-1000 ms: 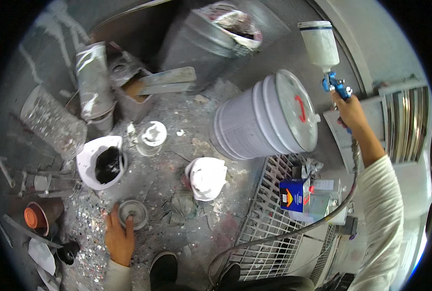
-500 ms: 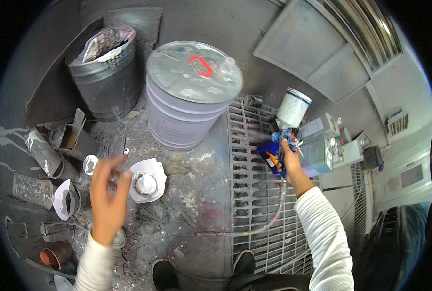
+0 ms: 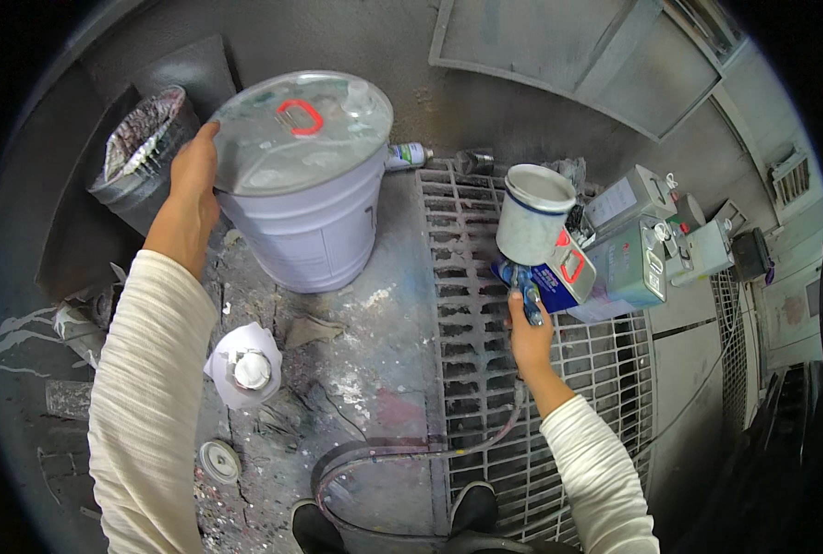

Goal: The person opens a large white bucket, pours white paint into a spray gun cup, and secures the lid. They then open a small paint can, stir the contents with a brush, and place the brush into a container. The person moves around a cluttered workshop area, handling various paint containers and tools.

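Observation:
In my right hand (image 3: 532, 332) is a spray gun (image 3: 520, 280), its handle wrapped by my fingers. The pale paint cup (image 3: 533, 222) sits on top of the gun, and a hose (image 3: 472, 450) trails from it down to the floor. Over on the left, my left hand (image 3: 192, 185) has its fingers at the left rim of the grey lid (image 3: 273, 152) on a large lilac pail (image 3: 305, 235). A red handle (image 3: 301, 117) stands on that lid. Part of the left fingers is hidden against the rim.
Behind the pail stands a dark bin (image 3: 139, 198) with a crusted liner. White paper (image 3: 222, 369) surrounds a white rounded thing on the stained floor; nearby lies a round lid (image 3: 219, 461). A floor grating (image 3: 467, 388) runs at right, with metal cans (image 3: 619, 272) and a blue tin (image 3: 559, 288).
My left hand has gone from above the white paper up to the pail's lid rim. The spray gun has turned, showing its cup's top more. The whole view has shifted.

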A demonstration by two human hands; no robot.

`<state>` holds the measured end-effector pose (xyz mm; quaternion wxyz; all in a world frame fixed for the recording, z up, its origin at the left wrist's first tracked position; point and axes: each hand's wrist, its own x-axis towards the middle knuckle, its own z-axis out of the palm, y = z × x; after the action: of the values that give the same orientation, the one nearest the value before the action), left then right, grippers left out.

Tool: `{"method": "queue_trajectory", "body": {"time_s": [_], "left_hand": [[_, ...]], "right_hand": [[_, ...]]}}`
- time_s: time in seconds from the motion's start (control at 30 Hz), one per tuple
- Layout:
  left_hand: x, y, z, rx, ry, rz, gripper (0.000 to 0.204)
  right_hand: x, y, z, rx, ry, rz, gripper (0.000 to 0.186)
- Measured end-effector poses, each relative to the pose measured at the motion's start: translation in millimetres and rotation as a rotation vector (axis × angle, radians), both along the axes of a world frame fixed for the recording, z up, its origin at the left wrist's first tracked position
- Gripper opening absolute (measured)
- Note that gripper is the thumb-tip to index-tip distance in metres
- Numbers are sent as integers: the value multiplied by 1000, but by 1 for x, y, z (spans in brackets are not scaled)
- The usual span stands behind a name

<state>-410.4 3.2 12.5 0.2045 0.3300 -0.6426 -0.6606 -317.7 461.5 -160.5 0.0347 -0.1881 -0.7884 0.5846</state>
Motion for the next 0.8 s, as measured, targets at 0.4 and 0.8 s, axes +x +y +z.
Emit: {"method": "queue_trajectory", "body": {"time_s": [0.4, 0.8], "left_hand": [[23, 11, -28, -60, 288, -73, 53], [132, 118, -33, -428, 538, -457, 39]], "right_hand": [[87, 36, 26, 170, -32, 269, 44], [220, 91, 43, 425, -281, 295, 46]]}}
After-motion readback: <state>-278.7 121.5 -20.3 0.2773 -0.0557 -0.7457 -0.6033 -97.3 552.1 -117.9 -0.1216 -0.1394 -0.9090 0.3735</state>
